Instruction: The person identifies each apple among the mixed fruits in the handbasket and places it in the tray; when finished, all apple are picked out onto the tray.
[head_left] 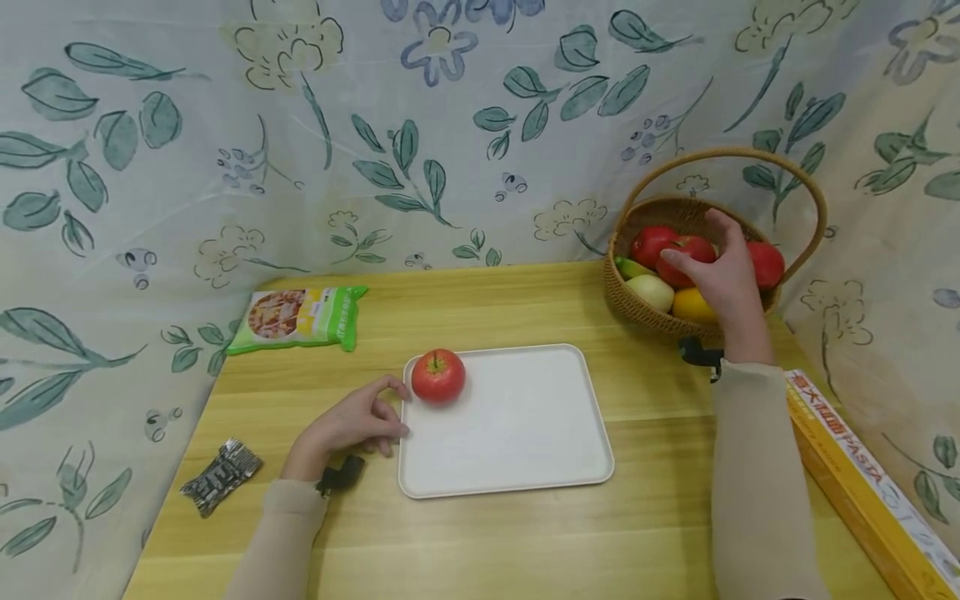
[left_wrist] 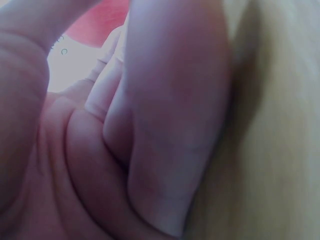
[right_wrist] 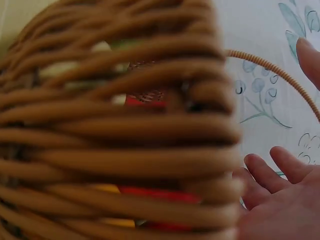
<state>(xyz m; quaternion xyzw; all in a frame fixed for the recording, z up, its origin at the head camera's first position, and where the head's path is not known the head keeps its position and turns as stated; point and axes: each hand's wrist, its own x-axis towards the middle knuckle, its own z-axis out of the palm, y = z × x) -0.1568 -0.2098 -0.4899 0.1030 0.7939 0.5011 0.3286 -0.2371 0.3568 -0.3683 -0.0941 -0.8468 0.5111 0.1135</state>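
Observation:
A red apple [head_left: 438, 377] sits in the far left corner of a white tray [head_left: 517, 425]. My left hand [head_left: 358, 421] rests beside the tray's left edge, its fingers loosely bent and fingertips at the rim; the left wrist view shows no object within it. Above a wicker basket [head_left: 637, 304] of fruit, my right hand [head_left: 723, 271] has thumb and fingers spread apart, holding nothing. Under it are several red fruits [head_left: 654, 244], a pale round fruit [head_left: 651, 292] and a yellow one [head_left: 693, 306]. Basket weave [right_wrist: 125, 125] covers much of the right wrist view.
A green food packet [head_left: 300, 318] lies at the back left of the wooden table [head_left: 495, 542]. Nearer the left edge is a small dark wrapped bar [head_left: 222, 477]. A long pasta box [head_left: 870, 483] runs along the right side. The basket's handle [head_left: 720, 152] arches upward.

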